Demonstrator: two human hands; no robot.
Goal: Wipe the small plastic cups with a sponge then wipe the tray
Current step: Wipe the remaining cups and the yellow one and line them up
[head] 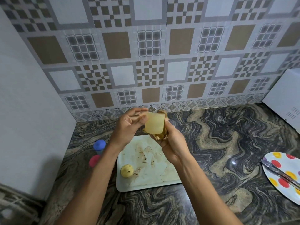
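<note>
Cup (154, 124) near-upright, left hand (129, 125) gripping its side, right hand (172, 143) gripping sponge (159, 137).

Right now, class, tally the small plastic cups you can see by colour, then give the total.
blue cup: 1
red cup: 1
yellow cup, on the tray: 1
pale translucent cup, held: 1
Total: 4

pale yellow cup (154, 125), white tray (162, 179) (brown smears), blue cup (99, 145), red cup (94, 160), polka-dot plate (276, 166).
</note>
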